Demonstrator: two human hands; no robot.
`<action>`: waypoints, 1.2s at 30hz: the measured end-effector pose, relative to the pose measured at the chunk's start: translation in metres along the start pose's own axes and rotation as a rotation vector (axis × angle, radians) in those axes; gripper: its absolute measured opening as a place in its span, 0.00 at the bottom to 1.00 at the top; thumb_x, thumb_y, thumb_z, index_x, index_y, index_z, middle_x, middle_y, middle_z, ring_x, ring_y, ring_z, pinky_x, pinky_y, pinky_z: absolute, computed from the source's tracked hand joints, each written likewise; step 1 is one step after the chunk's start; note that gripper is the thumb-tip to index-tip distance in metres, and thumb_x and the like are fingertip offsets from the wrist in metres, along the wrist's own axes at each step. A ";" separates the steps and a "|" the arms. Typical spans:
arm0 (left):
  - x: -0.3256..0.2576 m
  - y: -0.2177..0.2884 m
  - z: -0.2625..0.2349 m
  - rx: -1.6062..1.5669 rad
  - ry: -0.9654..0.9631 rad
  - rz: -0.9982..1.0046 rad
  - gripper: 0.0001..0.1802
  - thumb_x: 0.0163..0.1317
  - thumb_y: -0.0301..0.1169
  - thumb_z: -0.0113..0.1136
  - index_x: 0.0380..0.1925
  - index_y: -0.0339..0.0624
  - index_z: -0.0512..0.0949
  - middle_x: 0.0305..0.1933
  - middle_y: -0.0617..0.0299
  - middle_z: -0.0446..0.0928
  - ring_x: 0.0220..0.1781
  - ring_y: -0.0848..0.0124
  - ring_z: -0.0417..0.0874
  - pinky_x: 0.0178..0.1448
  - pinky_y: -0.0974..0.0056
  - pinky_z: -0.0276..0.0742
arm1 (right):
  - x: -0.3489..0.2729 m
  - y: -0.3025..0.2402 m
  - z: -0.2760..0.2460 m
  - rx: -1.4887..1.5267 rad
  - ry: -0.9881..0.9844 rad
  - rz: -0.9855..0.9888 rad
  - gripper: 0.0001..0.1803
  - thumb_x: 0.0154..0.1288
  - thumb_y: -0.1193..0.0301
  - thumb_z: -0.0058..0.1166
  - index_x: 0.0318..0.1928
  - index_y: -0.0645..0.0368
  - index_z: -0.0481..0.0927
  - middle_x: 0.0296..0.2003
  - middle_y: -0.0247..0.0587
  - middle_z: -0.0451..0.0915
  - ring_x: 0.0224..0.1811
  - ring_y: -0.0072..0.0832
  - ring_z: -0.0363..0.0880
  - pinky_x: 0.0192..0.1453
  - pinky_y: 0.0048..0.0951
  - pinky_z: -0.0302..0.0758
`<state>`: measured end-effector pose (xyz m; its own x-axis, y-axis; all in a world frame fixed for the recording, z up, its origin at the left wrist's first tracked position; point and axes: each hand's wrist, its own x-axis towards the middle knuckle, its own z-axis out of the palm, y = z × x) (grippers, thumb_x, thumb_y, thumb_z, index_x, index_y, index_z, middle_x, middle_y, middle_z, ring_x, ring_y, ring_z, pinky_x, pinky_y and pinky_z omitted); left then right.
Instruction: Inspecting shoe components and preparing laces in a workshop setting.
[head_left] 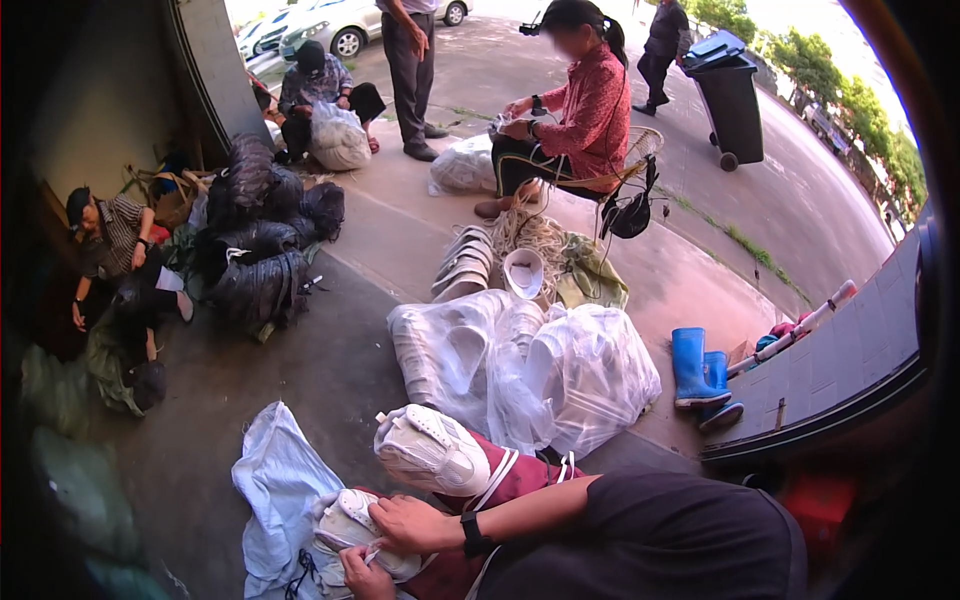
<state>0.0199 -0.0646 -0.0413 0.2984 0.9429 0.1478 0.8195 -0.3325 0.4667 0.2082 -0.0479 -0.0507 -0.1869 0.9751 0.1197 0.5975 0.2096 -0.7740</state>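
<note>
Near work position: a white shoe upper (345,512) lies at the near left, beside a pale blue cloth (280,480) and under the worker's hands. The right hand (405,524), wearing a dark watch (475,535) at the wrist, rests over its near right part with fingers bent and close together; whether they grip cannot be told. The left hand (367,577), nearer, has thumb and finger pinched narrow on a pale strip (374,551), probably a lace. A second shoe upper (435,450) rests farther right against the maroon trousers (505,462). Beyond stand clear plastic bags (590,375) of pale goods. Step in hand, as judged: fine two-handed work on the strip at the near upper. The next move would call for a secure pinch and a steadied upper.
</note>
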 end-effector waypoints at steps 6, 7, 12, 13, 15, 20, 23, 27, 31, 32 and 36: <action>-0.012 -0.012 0.007 -0.039 0.029 -0.029 0.08 0.61 0.27 0.54 0.39 0.36 0.72 0.39 0.46 0.74 0.42 0.45 0.76 0.44 0.50 0.72 | -0.002 -0.003 0.001 -0.115 -0.164 0.004 0.20 0.57 0.56 0.58 0.36 0.62 0.76 0.26 0.49 0.81 0.35 0.47 0.81 0.42 0.45 0.74; -0.013 -0.009 0.007 -0.056 0.023 -0.038 0.09 0.61 0.29 0.54 0.39 0.36 0.72 0.39 0.46 0.73 0.42 0.45 0.76 0.45 0.50 0.72 | -0.001 -0.005 -0.003 -0.124 -0.262 0.068 0.20 0.57 0.56 0.58 0.36 0.62 0.76 0.27 0.50 0.81 0.35 0.47 0.81 0.42 0.45 0.75; -0.015 -0.009 0.006 -0.087 0.061 -0.016 0.12 0.61 0.32 0.56 0.40 0.36 0.72 0.39 0.46 0.73 0.42 0.45 0.76 0.44 0.50 0.72 | -0.002 -0.005 -0.008 -0.116 -0.305 0.042 0.20 0.59 0.55 0.56 0.36 0.63 0.76 0.30 0.52 0.82 0.36 0.47 0.82 0.41 0.44 0.77; -0.015 -0.008 0.005 -0.111 0.078 0.002 0.12 0.61 0.32 0.56 0.40 0.36 0.72 0.39 0.46 0.73 0.41 0.45 0.76 0.44 0.50 0.72 | -0.003 -0.002 -0.005 -0.107 -0.257 0.021 0.20 0.59 0.55 0.56 0.35 0.63 0.77 0.31 0.52 0.82 0.36 0.47 0.82 0.41 0.44 0.78; -0.015 -0.005 0.002 -0.123 0.076 -0.024 0.12 0.61 0.32 0.56 0.40 0.36 0.72 0.39 0.46 0.73 0.41 0.46 0.76 0.44 0.51 0.72 | -0.005 -0.002 -0.004 -0.073 -0.240 0.032 0.20 0.59 0.55 0.55 0.33 0.63 0.77 0.31 0.52 0.82 0.37 0.47 0.82 0.40 0.45 0.78; -0.018 -0.002 0.000 -0.119 0.064 -0.083 0.12 0.61 0.32 0.57 0.39 0.36 0.73 0.38 0.47 0.73 0.41 0.47 0.76 0.44 0.51 0.72 | -0.004 -0.010 -0.015 -0.034 -0.322 0.160 0.19 0.59 0.56 0.55 0.29 0.62 0.78 0.31 0.52 0.82 0.38 0.48 0.82 0.38 0.46 0.78; -0.017 0.002 -0.002 -0.127 0.083 -0.059 0.11 0.60 0.30 0.56 0.39 0.36 0.72 0.38 0.47 0.72 0.42 0.47 0.76 0.44 0.51 0.72 | -0.006 -0.004 -0.011 -0.108 -0.350 0.125 0.19 0.58 0.56 0.55 0.28 0.62 0.77 0.30 0.51 0.81 0.37 0.48 0.82 0.39 0.46 0.78; -0.015 0.010 -0.008 -0.159 0.103 -0.055 0.10 0.58 0.25 0.55 0.40 0.35 0.72 0.39 0.46 0.72 0.42 0.47 0.75 0.45 0.51 0.72 | -0.008 0.005 0.002 -0.112 -0.148 -0.129 0.16 0.58 0.59 0.54 0.27 0.61 0.76 0.28 0.48 0.81 0.35 0.48 0.81 0.41 0.46 0.76; -0.016 0.009 -0.006 -0.171 0.101 -0.059 0.09 0.58 0.23 0.53 0.40 0.35 0.72 0.39 0.46 0.72 0.42 0.46 0.75 0.45 0.51 0.72 | -0.004 0.003 0.004 -0.057 -0.215 -0.050 0.15 0.59 0.61 0.52 0.28 0.61 0.77 0.28 0.49 0.81 0.36 0.48 0.81 0.41 0.47 0.76; -0.016 0.009 -0.007 -0.171 0.101 -0.059 0.09 0.58 0.23 0.53 0.40 0.35 0.72 0.39 0.46 0.72 0.42 0.46 0.75 0.45 0.51 0.72 | -0.002 0.000 0.002 -0.057 -0.215 -0.050 0.15 0.59 0.61 0.52 0.28 0.61 0.77 0.28 0.49 0.81 0.36 0.48 0.81 0.41 0.47 0.76; -0.017 0.008 -0.007 -0.189 0.102 -0.058 0.09 0.59 0.23 0.52 0.40 0.34 0.72 0.39 0.45 0.72 0.42 0.46 0.75 0.46 0.51 0.72 | 0.000 -0.011 -0.008 0.087 -0.337 0.087 0.16 0.63 0.59 0.50 0.31 0.62 0.77 0.27 0.54 0.81 0.34 0.51 0.81 0.39 0.48 0.77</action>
<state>0.0179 -0.0831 -0.0341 0.1944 0.9607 0.1983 0.7249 -0.2769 0.6308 0.2077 -0.0494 -0.0371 -0.3937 0.9070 -0.1493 0.5566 0.1060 -0.8240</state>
